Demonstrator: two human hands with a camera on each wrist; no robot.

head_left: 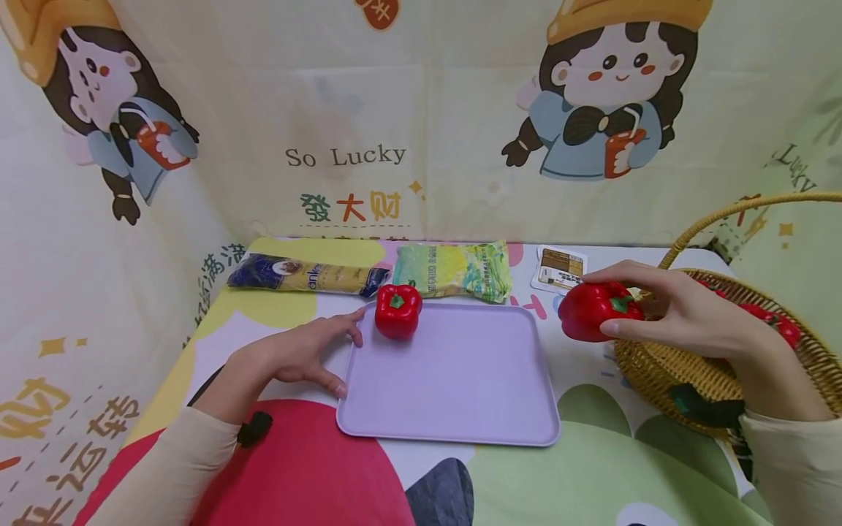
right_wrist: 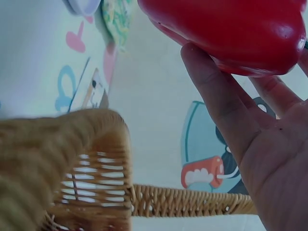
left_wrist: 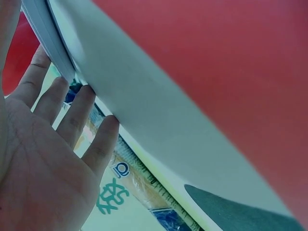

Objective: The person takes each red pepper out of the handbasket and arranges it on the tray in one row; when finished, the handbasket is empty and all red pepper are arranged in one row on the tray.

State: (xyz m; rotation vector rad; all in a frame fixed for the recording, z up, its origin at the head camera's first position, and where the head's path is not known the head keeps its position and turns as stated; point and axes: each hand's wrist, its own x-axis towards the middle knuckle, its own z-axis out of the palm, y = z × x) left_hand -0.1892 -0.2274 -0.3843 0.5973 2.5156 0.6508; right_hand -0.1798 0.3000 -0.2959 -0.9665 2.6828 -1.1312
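Left hand (head_left: 299, 356) flat by tray (head_left: 454, 394); our right hand (head_left: 684, 318) fingers curl round glossy pepper (head_left: 592, 310): light, firm, slippery; grip broadly.

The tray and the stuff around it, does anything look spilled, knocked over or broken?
Nothing stands out. One red pepper sits upright on the lilac tray, and the right hand holds another red pepper beside the basket.

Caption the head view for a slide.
Right hand holds a red pepper beside the wicker basket; left hand rests at the lilac tray.
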